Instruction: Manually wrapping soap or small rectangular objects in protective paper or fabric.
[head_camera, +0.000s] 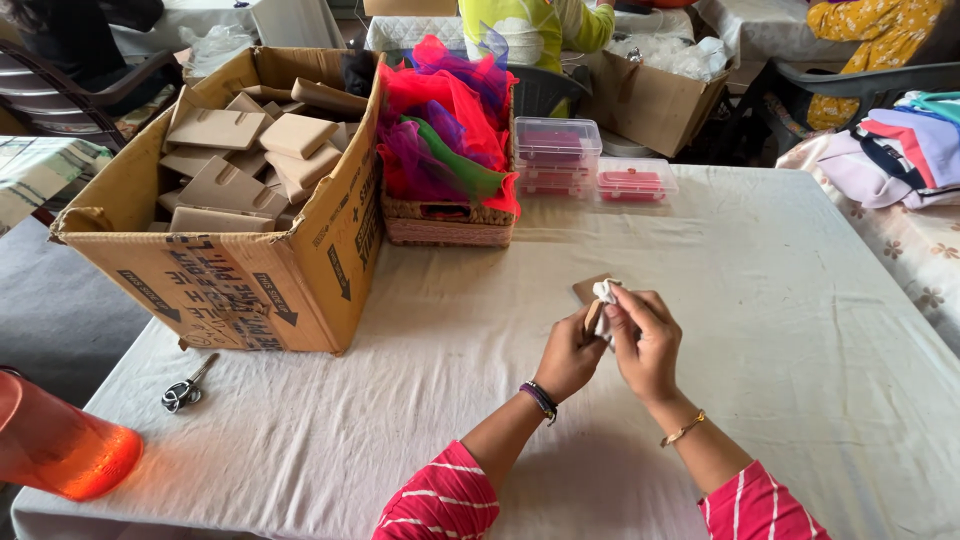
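- The right hand (645, 340) is closed around a small white piece of cloth or paper (606, 293), thumb and fingertips pinching it at the top, with only a crumpled tuft showing above the fingers.
- The left hand (570, 355) is curled shut on a small brown cardboard piece (590, 289), gripping its lower part; the flat upper corner sticks out behind the white piece (whether it is a folded box or a plain flap cannot be told).
- Both hands meet in the air just above the white tablecloth (760, 300), touching each other, near the middle of the table.
- Farther back stands a woven basket (447, 222) stuffed with red, purple and green netting fabric (440, 125).
- Just right of it sits a stack of clear plastic containers (556, 155) with red contents, and one more low container (632, 182) beside the stack.
- To the left, a large open cardboard box (250, 270) holds many folded brown cardboard pieces (250, 150).
- Scissors (185, 390) lie near the box's front corner, well apart from the hands.
- An orange plastic vessel (55, 445) sits at the table's left edge.
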